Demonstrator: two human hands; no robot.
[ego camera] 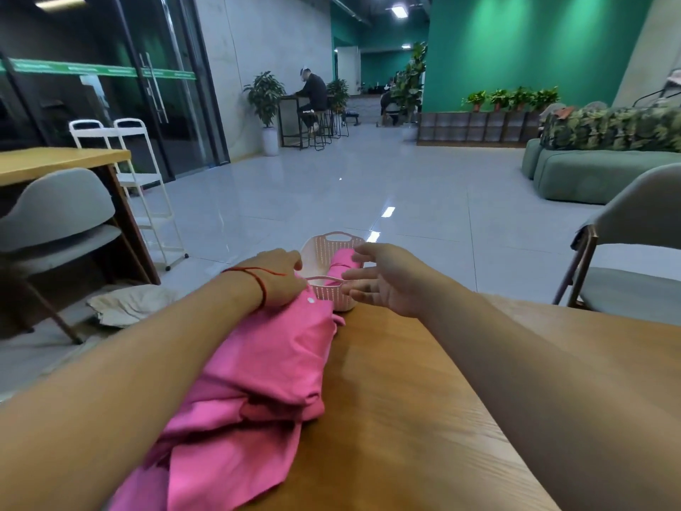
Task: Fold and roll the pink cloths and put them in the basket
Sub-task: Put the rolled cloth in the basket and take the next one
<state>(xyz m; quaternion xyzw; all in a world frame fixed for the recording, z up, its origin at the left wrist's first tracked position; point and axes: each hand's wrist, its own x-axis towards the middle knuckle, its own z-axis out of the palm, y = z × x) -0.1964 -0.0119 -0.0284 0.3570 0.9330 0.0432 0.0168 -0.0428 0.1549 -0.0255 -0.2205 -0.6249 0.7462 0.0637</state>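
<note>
Head view, taking the basket (316, 254) as my landmark. It sits at the far end of the table (423, 400), and the floor shows right behind it, so I judge it is close to the edge. Inside it lies one pink roll (344, 265), along the right wall, with room to its left.

My left hand (282, 278) is just left of the basket's near handle, lying on the far end of the cloths (265, 370). The fingers bend down out of sight. I cannot tell whether they pinch the fabric or only rest on it.

My right hand (383, 280) is just right of the basket, fingers spread and slack, grasping nothing. Its fingertips are blurred and reach over the near rim towards the roll.

The cloths run from the basket's near wall back towards me in a loose, partly folded heap. At least one piece is left to fold and roll.

What worries me:
- Both hands flank a light basket, so a nudge away from me could slide it off the table, roll and all.
- Fingers brushing the roll could loosen it, and it would spring open.
- The heap butts against the basket, so pulling it sharply could drag or tip the basket.
- Its left side is hidden under my arm, so I cannot see whether it overhangs the table there.
</note>
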